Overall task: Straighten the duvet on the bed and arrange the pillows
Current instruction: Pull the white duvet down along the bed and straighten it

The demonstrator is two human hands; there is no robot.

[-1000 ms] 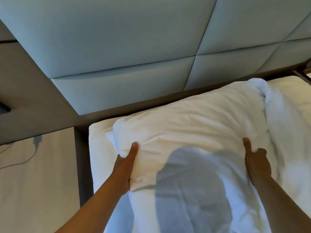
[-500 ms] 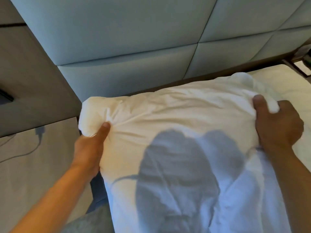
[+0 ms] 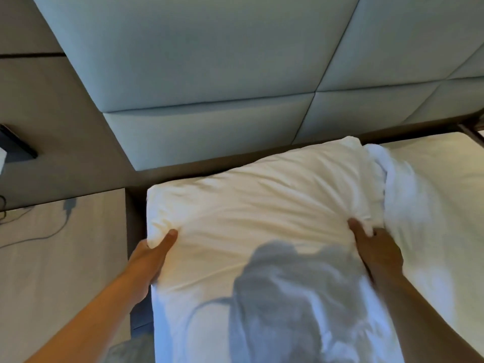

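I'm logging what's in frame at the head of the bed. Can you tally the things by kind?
Hands: 2, left hand and right hand
White pillows: 1, pillow, gripped by both
Bunched white bedding: 1, duvet
Bedside tables: 1, bedside table
Cables: 1, cable
Total: 6

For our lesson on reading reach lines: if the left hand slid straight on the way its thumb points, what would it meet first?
The left hand would press further into the white pillow in its grip; beyond that probably the padded headboard, though depth is unclear.
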